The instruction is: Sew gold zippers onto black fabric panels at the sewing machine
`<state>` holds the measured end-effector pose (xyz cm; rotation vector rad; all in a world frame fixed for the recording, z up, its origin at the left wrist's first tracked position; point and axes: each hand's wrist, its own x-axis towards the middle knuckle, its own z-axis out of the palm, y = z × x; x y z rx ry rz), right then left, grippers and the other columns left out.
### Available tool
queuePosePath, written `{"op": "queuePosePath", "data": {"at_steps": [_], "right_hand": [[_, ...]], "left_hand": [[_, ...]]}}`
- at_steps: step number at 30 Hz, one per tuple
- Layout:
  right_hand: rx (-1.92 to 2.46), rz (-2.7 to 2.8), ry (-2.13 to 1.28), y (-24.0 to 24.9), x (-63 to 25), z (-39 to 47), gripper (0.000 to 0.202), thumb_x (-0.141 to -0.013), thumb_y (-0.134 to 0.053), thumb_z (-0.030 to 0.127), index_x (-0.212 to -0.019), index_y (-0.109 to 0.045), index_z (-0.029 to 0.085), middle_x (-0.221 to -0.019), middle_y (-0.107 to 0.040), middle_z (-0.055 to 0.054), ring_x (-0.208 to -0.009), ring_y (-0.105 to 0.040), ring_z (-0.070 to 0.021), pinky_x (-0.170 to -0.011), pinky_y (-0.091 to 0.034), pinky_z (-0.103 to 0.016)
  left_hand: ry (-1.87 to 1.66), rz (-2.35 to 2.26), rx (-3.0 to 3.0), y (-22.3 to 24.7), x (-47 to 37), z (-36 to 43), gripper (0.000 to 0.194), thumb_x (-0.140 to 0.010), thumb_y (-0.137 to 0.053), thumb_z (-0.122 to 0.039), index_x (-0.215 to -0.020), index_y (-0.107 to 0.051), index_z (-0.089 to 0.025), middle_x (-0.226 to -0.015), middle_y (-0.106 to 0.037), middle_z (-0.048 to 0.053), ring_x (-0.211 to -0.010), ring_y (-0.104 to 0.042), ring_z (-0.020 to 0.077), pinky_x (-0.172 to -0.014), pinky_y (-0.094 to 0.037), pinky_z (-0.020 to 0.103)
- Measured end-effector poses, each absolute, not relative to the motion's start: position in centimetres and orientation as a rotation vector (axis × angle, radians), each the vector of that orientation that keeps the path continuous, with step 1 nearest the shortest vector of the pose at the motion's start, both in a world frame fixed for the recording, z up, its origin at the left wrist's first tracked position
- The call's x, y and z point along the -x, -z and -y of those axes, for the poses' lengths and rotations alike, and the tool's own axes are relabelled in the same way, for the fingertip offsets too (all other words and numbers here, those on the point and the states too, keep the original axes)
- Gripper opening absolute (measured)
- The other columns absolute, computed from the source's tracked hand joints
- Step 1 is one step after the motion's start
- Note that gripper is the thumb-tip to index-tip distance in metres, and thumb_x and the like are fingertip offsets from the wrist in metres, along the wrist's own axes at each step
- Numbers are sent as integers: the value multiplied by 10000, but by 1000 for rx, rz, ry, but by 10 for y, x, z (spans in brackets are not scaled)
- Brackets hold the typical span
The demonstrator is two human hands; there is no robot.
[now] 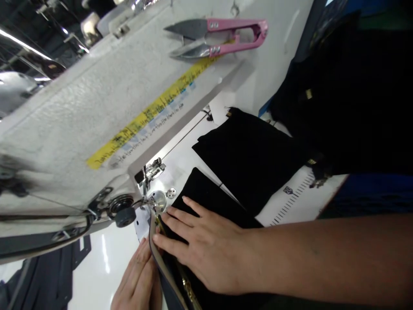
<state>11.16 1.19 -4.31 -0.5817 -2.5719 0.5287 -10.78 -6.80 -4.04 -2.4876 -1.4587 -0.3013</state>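
My right hand lies palm down with fingers spread on a black fabric piece, just in front of the sewing machine's needle area. Its fingertips reach a brass-coloured zipper along a raised edge with a grey-beige strip. On the other side of that edge, my left hand has its fingers together and closed on the upright fabric; its thumb is mostly hidden. The edge leads up to the metal needle plate.
Pink-handled thread snips rest against the white machine arm, above a yellow tape. Another black fabric piece lies behind, beside a printed ruler. Dark cut pieces are at lower left, and dark fabric at right.
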Motion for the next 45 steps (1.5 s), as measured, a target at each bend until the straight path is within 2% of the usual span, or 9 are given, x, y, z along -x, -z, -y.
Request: {"op": "queuePosePath", "data": {"at_steps": [7, 14, 20, 24, 31, 37, 45], "right_hand": [[592, 2525, -465, 45, -112, -11, 564, -794, -511, 290, -1301, -355, 100, -1348, -374, -184, -1269, -288, -290, -1048, -180, -486], [606, 2628, -355, 45, -109, -9, 493, -863, -387, 272, -1269, -390, -8, -1363, -350, -195, -1296, -224, -286, -1068, -149, -477], [574, 2635, -383, 43, -109, -5, 448, -918, -289, 262, -1302, -373, 48, -1370, -352, -168, -1316, -190, -247, -1076, -140, -472], [546, 2668, -439, 43, -107, -4, 466, -907, -300, 251, -1339, -324, 78, -1395, -313, -155, -1324, -169, -230, -1082, -129, -467], [551, 2748, -420, 42, -105, -2, 504, -887, -320, 226, -1378, -253, 132, -1422, -270, -113, -1329, -148, -213, -1089, -134, -462], [534, 2754, -348, 43, -102, -6, 542, -833, -375, 147, -1367, -283, 153, -1414, -288, -102, -1322, -180, -206, -1080, -176, -462], [568, 2780, -317, 42, -95, -32, 492, -861, -366, 161, -1350, -318, 144, -1400, -316, -121, -1314, -205, -224, -1068, -191, -481]], "left_hand": [[271, 1493, 2499, 39, 107, 69, 500, -842, -430, -115, -1324, -350, -222, -1316, -451, 68, -1132, -502, 219, -909, -490, 329], [273, 1562, 2515, 37, 94, 64, 361, -859, -371, -108, -1206, -457, -156, -1259, -493, 108, -1128, -502, 213, -922, -473, 365], [344, 1592, 2479, 37, 86, 69, 353, -858, -374, -93, -1195, -464, -149, -1252, -488, 128, -1153, -474, 223, -917, -471, 399], [394, 1598, 2377, 36, 80, 72, 326, -847, -366, -70, -1114, -539, -138, -1194, -531, 144, -1102, -508, 250, -850, -504, 441], [380, 1540, 2351, 41, 78, 75, 324, -864, -365, -79, -1141, -532, -107, -1150, -571, 162, -1078, -532, 255, -840, -515, 422], [355, 1483, 2361, 39, 79, 71, 329, -860, -321, -51, -1090, -555, -77, -1121, -588, 167, -1077, -538, 238, -911, -473, 425], [408, 1485, 2368, 38, 82, 39, 305, -849, -330, -42, -1045, -563, -50, -1078, -604, 170, -1055, -550, 247, -917, -468, 432]]}}
